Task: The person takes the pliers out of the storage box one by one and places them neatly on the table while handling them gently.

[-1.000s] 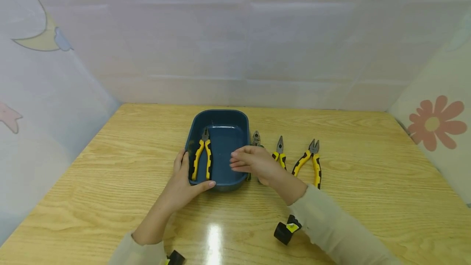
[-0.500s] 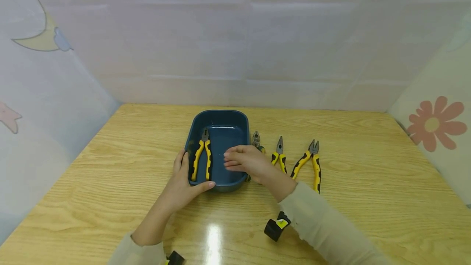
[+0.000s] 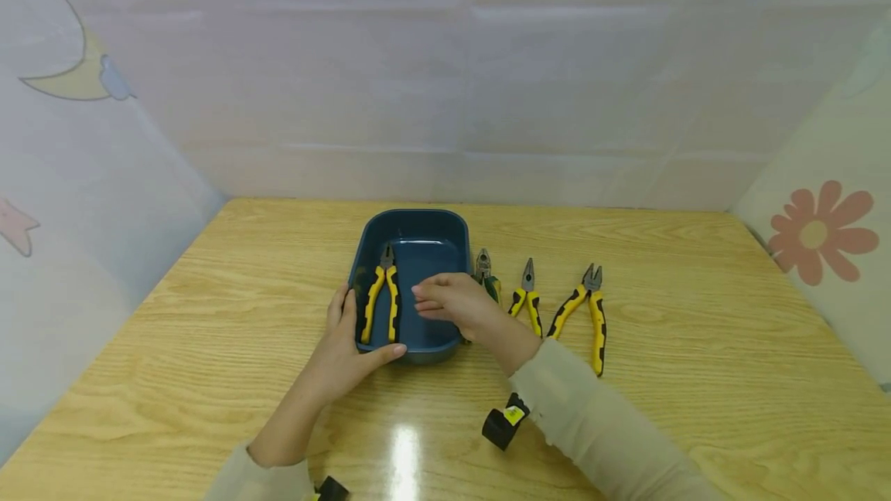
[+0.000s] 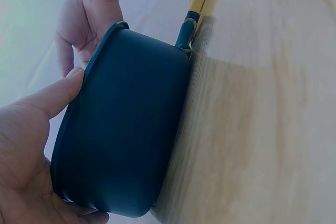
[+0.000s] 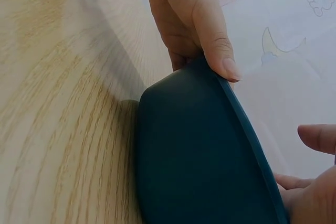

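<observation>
A dark blue rectangular tray (image 3: pixel 426 257) stands on the table, and a pair of pliers (image 3: pixel 394 304) with yellow and black handles lies along its left side. My left hand (image 3: pixel 339 358) holds the near left corner, thumb over the near rim and fingers against the outer left wall; the left wrist view shows this grip on the tray (image 4: pixel 121 124). Over the tray's right part hovers my right hand (image 3: pixel 461 305), fingers loosely extended and thumb apart in the right wrist view. Nothing shows between its fingers. The tray (image 5: pixel 194 150) partly hides its fingers there.
Right of the tray lie green-handled pliers (image 3: pixel 483 261), partly hidden by my right hand. Beyond them are yellow-and-black needle-nose pliers (image 3: pixel 529 278) and larger yellow-and-black pliers (image 3: pixel 599 327) with spread handles. A fabric-like backdrop (image 3: pixel 445 99) rises behind the wooden table (image 3: pixel 244 315).
My right hand has shifted left, further over the tray, uncovering more of the pliers on the right. My left hand and the tray stay in place.
</observation>
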A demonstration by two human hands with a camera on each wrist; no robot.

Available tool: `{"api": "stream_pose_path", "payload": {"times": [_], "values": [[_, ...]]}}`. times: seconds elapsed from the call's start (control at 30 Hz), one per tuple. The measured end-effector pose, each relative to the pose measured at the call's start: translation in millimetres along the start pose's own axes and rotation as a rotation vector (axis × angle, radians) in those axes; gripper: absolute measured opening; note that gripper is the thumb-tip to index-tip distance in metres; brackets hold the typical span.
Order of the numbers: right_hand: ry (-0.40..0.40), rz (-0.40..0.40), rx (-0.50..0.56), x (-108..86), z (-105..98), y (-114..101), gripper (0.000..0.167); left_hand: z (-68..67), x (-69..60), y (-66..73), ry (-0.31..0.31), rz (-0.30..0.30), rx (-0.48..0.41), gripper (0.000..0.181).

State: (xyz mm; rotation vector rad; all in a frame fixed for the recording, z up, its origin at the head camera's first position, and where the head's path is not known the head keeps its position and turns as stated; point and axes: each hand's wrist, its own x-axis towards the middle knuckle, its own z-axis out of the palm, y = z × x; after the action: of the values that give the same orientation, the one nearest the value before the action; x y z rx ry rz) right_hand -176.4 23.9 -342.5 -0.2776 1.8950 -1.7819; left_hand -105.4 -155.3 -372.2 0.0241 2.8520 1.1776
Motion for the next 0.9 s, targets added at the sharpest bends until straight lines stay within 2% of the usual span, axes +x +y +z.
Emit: {"api": "stream_pose_path", "payload": {"times": [0.33,0.63,0.9], "values": [[0.040,0.042,-0.019,8.1,6,2,0.039,0.6,-0.1,-0.5,-0.004,-0.013,0.006,0.108],[0.079,0.084,-0.022,14.9,13,4,0.036,1.0,0.2,-0.6,-0.003,-0.002,-0.009,0.108],[0.084,0.131,-0.014,21.4,23,8,0.035,1.2,1.1,-1.7,0.007,0.013,-0.004,0.108]]}}
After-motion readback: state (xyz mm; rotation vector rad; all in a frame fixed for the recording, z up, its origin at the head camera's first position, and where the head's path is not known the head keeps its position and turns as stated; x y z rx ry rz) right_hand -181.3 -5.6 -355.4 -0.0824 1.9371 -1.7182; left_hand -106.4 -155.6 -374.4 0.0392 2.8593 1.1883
